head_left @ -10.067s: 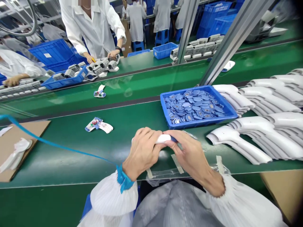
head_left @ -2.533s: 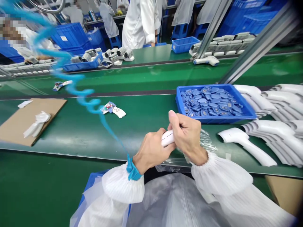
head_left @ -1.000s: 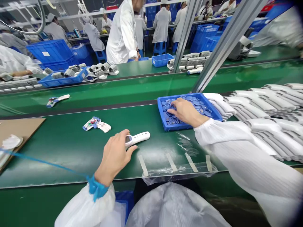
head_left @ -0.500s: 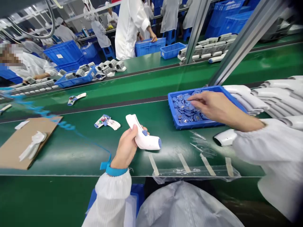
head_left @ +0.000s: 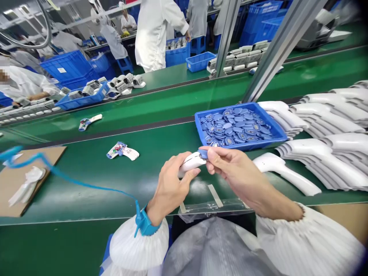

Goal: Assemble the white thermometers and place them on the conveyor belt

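My left hand (head_left: 169, 182) is closed around a white infrared thermometer housing (head_left: 191, 161), one end turned toward my right hand. Between the thumb and fingers of my right hand (head_left: 238, 174) is a small blue cap (head_left: 203, 153), held against that end of the housing. Whether the cap is seated there, I cannot tell. Just beyond my right hand stands a blue tray (head_left: 244, 146) full of loose blue caps (head_left: 237, 124). A single white housing shell (head_left: 299, 182) lies beside my right forearm.
Stacked white shells (head_left: 324, 153) fill the bench's right side. Left of my hands lies an opened thermometer (head_left: 123, 150) with wires; another (head_left: 89, 122) lies on the green belt. A cardboard sheet (head_left: 54, 161) is at far left. A blue cord (head_left: 86, 186) runs to my left wrist. A metal post (head_left: 276, 57) rises behind the tray.
My right hand has left the tray and come over to the housing with a blue cap. My left hand has turned the housing and shifted right. The view has swung slightly.
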The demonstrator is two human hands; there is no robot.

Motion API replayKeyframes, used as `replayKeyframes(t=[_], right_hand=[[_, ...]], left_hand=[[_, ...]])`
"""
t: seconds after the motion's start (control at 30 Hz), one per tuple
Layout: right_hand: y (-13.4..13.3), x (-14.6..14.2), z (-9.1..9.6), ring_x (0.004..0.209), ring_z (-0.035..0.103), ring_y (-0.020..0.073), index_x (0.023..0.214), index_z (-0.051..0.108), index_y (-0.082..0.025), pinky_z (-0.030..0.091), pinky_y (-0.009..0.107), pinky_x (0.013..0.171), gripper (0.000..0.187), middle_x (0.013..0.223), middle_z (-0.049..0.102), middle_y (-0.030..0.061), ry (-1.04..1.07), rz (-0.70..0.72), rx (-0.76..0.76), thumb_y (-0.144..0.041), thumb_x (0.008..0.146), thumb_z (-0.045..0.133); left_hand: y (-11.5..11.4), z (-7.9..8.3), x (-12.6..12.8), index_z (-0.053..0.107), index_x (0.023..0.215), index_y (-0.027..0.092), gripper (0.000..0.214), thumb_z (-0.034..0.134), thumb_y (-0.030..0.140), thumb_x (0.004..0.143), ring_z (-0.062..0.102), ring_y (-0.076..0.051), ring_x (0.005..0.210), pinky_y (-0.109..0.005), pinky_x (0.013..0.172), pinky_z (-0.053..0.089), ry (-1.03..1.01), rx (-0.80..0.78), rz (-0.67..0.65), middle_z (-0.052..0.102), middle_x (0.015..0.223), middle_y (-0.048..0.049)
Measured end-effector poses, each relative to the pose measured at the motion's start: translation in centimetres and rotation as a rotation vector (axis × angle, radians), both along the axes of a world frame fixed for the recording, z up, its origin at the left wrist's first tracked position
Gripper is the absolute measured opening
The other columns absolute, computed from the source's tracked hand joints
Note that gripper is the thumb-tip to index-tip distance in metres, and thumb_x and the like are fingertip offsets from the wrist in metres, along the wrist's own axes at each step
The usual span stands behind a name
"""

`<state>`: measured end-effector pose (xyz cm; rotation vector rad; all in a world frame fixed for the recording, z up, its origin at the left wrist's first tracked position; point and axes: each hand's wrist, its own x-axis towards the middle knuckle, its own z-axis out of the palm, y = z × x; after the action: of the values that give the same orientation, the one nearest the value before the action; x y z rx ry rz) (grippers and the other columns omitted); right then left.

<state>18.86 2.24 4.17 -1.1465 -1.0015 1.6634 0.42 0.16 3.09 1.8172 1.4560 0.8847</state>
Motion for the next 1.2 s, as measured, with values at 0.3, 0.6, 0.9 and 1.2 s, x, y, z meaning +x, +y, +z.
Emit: replayKeyframes(t=[0.3,0.6,0.9,1.2], right_hand=[[-0.6,0.2,-0.8,0.081,0.062,0.0161,0.112,0.075,-0.022,0.051,0.032,0.072,0.028,0.095,0.070,0.0044,-0.555,-0.026,0.617,-0.042,0.097,0.063],[-0.7,-0.4,-2.5,0.088,0.065,0.0184,0.113,0.068,-0.022,0.055,0.033,0.078,0.022,0.099,0.065,0.0070,-0.828,0.032,0.855,-0.032,0.104,0.050],[-3.2,1.5,-4.8,0.079,0.059,0.0153,0.115,0.060,-0.020,0.049,0.029,0.069,0.024,0.099,0.058,0.0049,-0.943,0.194,0.815,-0.037,0.106,0.045],[-4.6,-0.3,-6.1,0.058,0.047,0.0141,0.088,0.061,-0.018,0.030,0.029,0.052,0.048,0.082,0.057,0.0041,-1.104,0.142,0.719,-0.054,0.106,0.034]], left_hand=[[-0.1,0.8,-1.0,0.053,0.140,0.026,0.042,0.053,0.043,0.102,0.063,-0.021,0.092,-0.032,0.080,0.045,0.032,-0.147,-0.113,0.071,0.111,-0.0026],[0.5,-1.1,-0.2,0.071,0.116,0.024,0.027,0.055,0.039,0.100,0.062,-0.026,0.086,-0.040,0.084,0.036,0.193,0.131,-0.093,0.075,0.101,-0.0084],[-0.2,-4.5,0.6,0.051,0.064,0.020,0.043,0.051,0.041,0.102,0.050,-0.018,0.065,-0.032,0.066,0.031,0.261,0.281,0.350,0.059,0.066,-0.0031],[1.7,-4.5,0.2,0.050,0.053,0.019,0.050,0.057,0.042,0.097,0.046,-0.015,0.054,-0.032,0.060,0.026,0.326,0.154,0.238,0.055,0.054,-0.0020]])
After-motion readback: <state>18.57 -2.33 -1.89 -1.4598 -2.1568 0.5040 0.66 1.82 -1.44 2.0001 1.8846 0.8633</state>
